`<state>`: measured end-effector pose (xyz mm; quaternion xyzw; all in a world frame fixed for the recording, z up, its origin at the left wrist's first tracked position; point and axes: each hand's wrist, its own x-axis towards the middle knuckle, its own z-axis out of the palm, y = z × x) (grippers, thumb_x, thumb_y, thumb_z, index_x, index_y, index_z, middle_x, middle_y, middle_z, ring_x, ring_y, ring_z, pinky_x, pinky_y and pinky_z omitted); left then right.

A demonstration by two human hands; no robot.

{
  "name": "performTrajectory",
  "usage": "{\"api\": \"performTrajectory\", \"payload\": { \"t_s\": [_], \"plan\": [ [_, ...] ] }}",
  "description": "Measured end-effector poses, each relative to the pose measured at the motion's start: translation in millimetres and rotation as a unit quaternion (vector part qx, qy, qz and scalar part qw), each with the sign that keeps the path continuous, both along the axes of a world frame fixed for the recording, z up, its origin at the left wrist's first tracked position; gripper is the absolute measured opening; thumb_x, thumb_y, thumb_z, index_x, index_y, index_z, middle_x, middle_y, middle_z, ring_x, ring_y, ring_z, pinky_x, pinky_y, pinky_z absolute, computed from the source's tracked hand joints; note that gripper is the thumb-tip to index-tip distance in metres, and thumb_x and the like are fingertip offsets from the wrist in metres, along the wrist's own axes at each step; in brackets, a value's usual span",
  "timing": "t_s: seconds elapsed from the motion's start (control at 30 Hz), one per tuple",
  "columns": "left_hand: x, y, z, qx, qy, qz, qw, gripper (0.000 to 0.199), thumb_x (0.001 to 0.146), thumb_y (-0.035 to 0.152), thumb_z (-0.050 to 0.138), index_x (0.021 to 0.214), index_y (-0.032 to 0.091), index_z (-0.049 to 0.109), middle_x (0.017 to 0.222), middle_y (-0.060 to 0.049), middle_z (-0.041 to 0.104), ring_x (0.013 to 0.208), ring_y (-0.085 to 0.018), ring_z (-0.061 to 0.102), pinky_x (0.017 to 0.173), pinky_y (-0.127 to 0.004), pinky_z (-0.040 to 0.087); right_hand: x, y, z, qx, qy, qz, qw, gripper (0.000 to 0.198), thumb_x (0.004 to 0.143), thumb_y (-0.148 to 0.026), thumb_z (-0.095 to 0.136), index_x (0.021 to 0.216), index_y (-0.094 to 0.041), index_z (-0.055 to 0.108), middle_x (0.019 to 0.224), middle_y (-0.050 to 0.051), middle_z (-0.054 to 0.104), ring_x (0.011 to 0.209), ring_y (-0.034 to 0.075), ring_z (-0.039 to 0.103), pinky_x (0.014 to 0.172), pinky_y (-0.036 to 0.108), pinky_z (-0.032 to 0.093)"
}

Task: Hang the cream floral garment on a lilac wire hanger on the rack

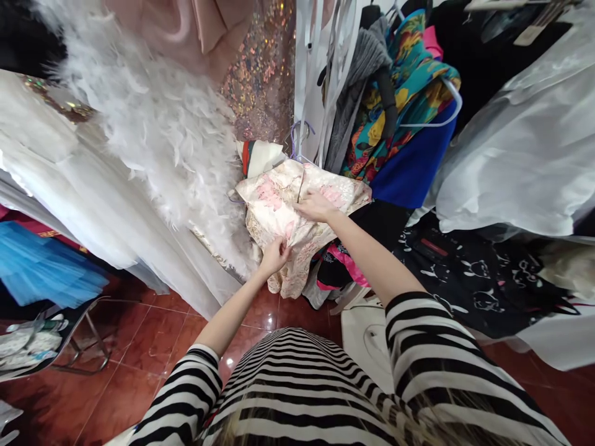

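A cream floral garment (279, 214) with pink blossoms hangs in front of me on a purple hanger (300, 133). A short dark line, perhaps an opening or a cord, runs down its upper middle. My left hand (276, 255) is closed on the cloth at the lower front, thumb against bent fingers. Higher and to the right, my right hand (316, 206) pinches the fabric beside the dark line. Its fingertips are partly hidden. Behind the garment shows a white piece of cloth (264, 158) with a red and green stripe.
White feathered clothing (176, 136) and a sequined dress (260, 68) hang at the left. A teal floral garment (400, 93) and white dresses (506, 148) hang at the right. A chair (88, 334) with things on it stands on the red tiled floor (149, 328). A white object (367, 341) is below my right arm.
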<state>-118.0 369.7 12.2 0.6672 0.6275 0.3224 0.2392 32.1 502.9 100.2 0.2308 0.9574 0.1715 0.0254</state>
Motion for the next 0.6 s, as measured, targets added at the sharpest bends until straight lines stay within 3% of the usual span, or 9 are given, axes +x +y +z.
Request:
{"api": "performTrajectory", "payload": {
  "t_s": [0.13,0.23,0.33,0.47,0.6],
  "plan": [
    [-2.0,3.3,-1.7,0.006,0.029,-0.012,0.999,0.019,0.082,0.022,0.055,0.073,0.024,0.039,0.066,0.003,0.048,0.066,-0.016,0.052,0.069,-0.03,0.044,-9.4,-2.6,4.1,0.03,0.034,0.055,0.997,0.026,0.092,-0.009,0.039,0.102,-0.011,0.064,0.083,0.012,0.073,0.078,0.02,0.063,0.083,0.035,0.035],
    [-3.1,18.8,4.2,0.069,0.016,0.035,0.997,0.011,0.085,0.026,0.056,0.085,0.023,0.045,0.081,-0.001,0.057,0.076,-0.018,0.058,0.073,-0.032,0.047,-16.5,-5.0,9.0,0.061,0.035,0.115,0.991,0.026,0.093,-0.008,0.039,0.098,-0.011,0.064,0.081,0.012,0.072,0.078,0.02,0.063,0.084,0.035,0.034],
    [-1.9,43.3,16.9,0.133,0.011,0.081,0.988,0.018,0.084,0.03,0.062,0.092,0.023,0.048,0.094,-0.006,0.061,0.085,-0.021,0.061,0.077,-0.034,0.049,-18.6,-3.3,14.1,0.075,0.025,0.152,0.985,0.026,0.095,-0.009,0.037,0.1,-0.011,0.063,0.078,0.01,0.072,0.074,0.019,0.062,0.082,0.033,0.034],
    [2.5,69.5,32.4,0.119,0.023,0.077,0.99,0.014,0.084,0.023,0.06,0.079,0.023,0.047,0.081,-0.005,0.061,0.077,-0.022,0.061,0.074,-0.034,0.048,-16.0,0.5,19.7,0.076,0.001,0.158,0.985,0.027,0.095,-0.009,0.037,0.105,-0.011,0.062,0.078,0.009,0.072,0.069,0.018,0.062,0.076,0.032,0.034],
    [5.8,72.6,36.8,0.127,0.03,0.062,0.989,0.018,0.084,0.018,0.056,0.072,0.024,0.045,0.072,-0.003,0.059,0.072,-0.021,0.059,0.07,-0.031,0.045,-12.3,4.3,25.7,0.074,-0.013,0.161,0.984,0.023,0.094,-0.012,0.041,0.099,-0.013,0.063,0.078,0.01,0.072,0.068,0.019,0.063,0.075,0.033,0.034]
  ]
}}
